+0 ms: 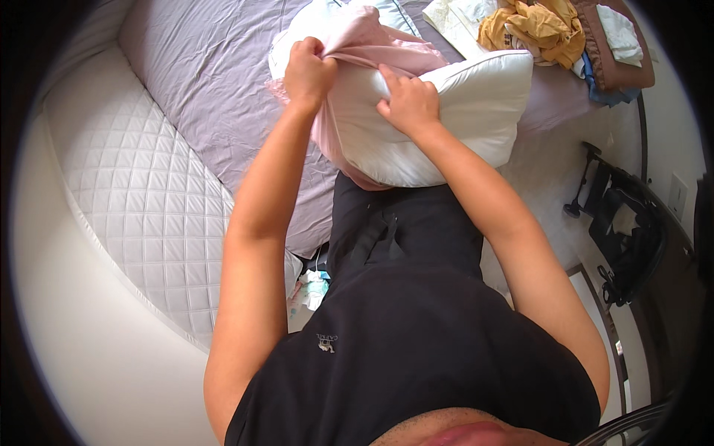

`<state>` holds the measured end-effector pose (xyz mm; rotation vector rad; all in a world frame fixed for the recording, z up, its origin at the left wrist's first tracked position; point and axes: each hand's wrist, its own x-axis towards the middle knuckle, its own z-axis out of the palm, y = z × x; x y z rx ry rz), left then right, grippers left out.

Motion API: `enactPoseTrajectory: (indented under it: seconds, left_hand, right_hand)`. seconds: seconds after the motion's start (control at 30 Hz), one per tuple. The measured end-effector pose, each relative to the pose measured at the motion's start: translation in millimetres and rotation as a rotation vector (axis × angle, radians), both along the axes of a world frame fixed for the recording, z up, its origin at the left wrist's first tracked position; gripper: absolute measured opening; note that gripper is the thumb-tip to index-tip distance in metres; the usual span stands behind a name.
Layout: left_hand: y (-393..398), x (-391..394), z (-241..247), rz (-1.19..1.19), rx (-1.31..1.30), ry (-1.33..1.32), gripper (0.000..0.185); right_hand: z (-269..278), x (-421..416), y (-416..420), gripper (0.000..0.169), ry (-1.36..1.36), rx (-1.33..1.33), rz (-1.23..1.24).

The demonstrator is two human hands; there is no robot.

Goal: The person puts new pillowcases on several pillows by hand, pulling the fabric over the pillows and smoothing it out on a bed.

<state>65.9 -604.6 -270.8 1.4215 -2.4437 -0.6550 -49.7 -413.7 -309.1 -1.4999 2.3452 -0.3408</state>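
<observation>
A white pillow [479, 106] lies tilted before me, its left part inside a pink pillowcase [357, 33]. My left hand [310, 72] is closed in a fist on the bunched edge of the pillowcase. On the pillow's upper face rests my right hand [410, 100], its index finger stretched towards the pink cloth. Whether that hand grips any of the fabric is hard to tell. The pillow's right end is uncovered. Part of another white pillow [287, 44] with dark piping shows behind the pink cloth.
A bed with a greyish-purple sheet [195, 83] spreads ahead, beside a quilted padded panel [139, 195] at left. Orange clothing [535, 30] and a folded brown cloth [613, 50] lie at the far right. A black folded stroller [625, 223] stands by the wall. A diaper-like package [313, 290] sits low left.
</observation>
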Motion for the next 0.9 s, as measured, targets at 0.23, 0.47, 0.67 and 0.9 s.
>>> enactPoseTrajectory:
  seconds: [0.23, 0.47, 0.67, 0.9]
  left_hand:
    - [60.8, -16.3, -14.2, -0.266, -0.061, 0.365, 0.012]
    - [-8.4, 63.4, -26.9, 0.319, 0.082, 0.326, 0.013]
    - [42.6, 34.7, -28.1, 0.122, -0.069, 0.481, 0.013]
    - [47.2, 51.7, -15.9, 0.205, -0.209, 0.441, 0.013]
  right_hand:
    - [-32.5, 15.8, -48.7, 0.045, -0.034, -0.364, 0.091]
    - [24.8, 11.6, -15.6, 0.074, -0.257, 0.246, 0.120]
    - [47.6, 50.0, -43.9, 0.081, -0.322, 0.486, 0.314]
    - [-17.2, 93.3, -37.9, 0.046, -0.118, -0.211, -0.054]
